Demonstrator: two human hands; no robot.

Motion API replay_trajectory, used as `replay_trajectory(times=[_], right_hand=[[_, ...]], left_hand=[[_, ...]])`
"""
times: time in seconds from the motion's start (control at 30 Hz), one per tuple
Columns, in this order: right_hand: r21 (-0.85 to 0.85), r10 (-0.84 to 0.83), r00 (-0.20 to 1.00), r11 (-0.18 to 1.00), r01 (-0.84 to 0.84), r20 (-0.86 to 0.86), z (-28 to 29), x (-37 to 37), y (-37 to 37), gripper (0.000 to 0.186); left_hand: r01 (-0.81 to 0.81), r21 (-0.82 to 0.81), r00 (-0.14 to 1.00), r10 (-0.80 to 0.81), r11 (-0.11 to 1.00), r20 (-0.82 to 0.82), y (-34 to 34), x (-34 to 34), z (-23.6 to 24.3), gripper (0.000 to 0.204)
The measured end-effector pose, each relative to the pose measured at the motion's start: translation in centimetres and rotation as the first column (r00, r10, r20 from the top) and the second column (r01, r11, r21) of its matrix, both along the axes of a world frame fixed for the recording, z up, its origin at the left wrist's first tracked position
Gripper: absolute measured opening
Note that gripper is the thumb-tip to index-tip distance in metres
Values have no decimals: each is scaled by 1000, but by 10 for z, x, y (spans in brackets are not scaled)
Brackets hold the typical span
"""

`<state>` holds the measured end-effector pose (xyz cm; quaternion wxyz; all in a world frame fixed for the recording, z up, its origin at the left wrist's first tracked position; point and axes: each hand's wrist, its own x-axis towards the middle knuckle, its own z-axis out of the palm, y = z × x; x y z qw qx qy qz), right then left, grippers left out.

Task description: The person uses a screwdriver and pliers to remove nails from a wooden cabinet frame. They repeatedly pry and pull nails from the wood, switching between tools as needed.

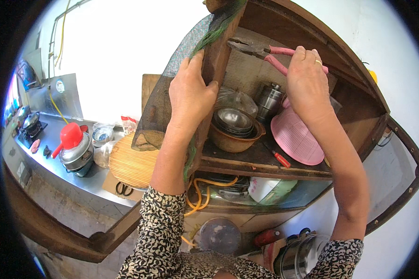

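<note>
My right hand is closed round the pink-handled pliers. Their dark jaws reach left to the inner side of a wooden door frame; whether they touch it I cannot tell. My left hand grips that frame, fingers over the mesh side and thumb on the wood. Dark mesh with a frayed green edge hangs loose from the frame. Below my right hand, on the cabinet shelf, are a pink plastic basket, a red-handled screwdriver, a steel flask and a brown bowl with metal bowls inside.
At the left, a steel counter carries a red dipper on a pot, a round woven lid and a stove. A second door frame stands swung out at the right. Under the shelf hangs a yellow hose; pots stand below.
</note>
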<state>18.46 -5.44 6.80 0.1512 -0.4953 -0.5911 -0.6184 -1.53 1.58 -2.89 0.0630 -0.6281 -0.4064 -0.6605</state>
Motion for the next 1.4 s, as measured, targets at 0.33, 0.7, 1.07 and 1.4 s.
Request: replay_trajectory(times=[0.33, 0.7, 1.07, 1.4], right_hand=[[139, -70, 996, 987, 76, -51, -4, -2, 11, 46], [163, -22, 999, 986, 29, -43, -11, 6, 15, 49], [161, 49, 995, 986, -34, -90, -16, 1, 10, 61], [-21, 111, 991, 993, -113, -72, -10, 6, -38, 83]], left_hand=[[-181, 157, 984, 177, 971, 38, -10, 13, -11, 62], [627, 95, 745, -631, 773, 217, -36, 57, -11, 30], [912, 404, -187, -796, 77, 576, -11, 85, 44, 28], [928, 370, -175, -850, 26, 497, -12, 76, 46, 29]])
